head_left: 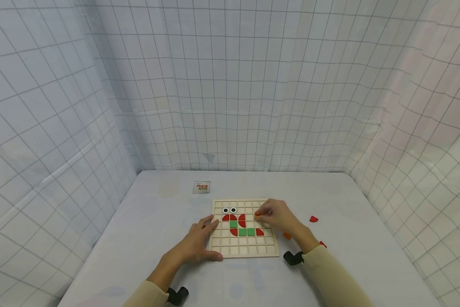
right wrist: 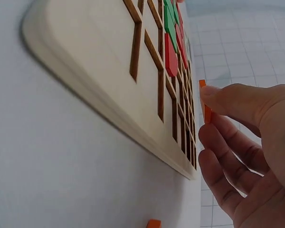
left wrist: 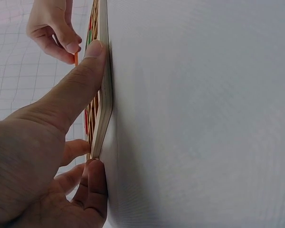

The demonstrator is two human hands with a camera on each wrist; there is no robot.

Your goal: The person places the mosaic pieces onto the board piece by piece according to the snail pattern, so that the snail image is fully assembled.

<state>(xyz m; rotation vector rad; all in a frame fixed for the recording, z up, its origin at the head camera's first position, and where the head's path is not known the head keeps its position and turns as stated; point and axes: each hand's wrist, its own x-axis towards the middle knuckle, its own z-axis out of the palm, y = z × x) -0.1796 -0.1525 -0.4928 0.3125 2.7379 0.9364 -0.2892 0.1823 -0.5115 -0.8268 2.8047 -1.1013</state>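
Note:
A light wooden grid board (head_left: 245, 252) lies on the table, bearing red curved pieces (head_left: 242, 221), green squares (head_left: 247, 232) and two round eye pieces (head_left: 229, 210). My left hand (head_left: 196, 243) holds the board at its near left corner, thumb along the near edge and fingers against the left side. Between thumb and fingertips, my right hand (head_left: 279, 216) pinches a thin orange piece (right wrist: 205, 102). In the right wrist view this piece stands just above the grid; its full outline is partly hidden by the thumb.
A small picture card (head_left: 202, 187) lies beyond the board to the left. Loose on the table at the right are a red piece (head_left: 313, 219), another red piece (head_left: 323, 244) partly behind the right arm, and an orange piece (head_left: 287, 235). Grid-patterned curtains (head_left: 230, 106) enclose the table.

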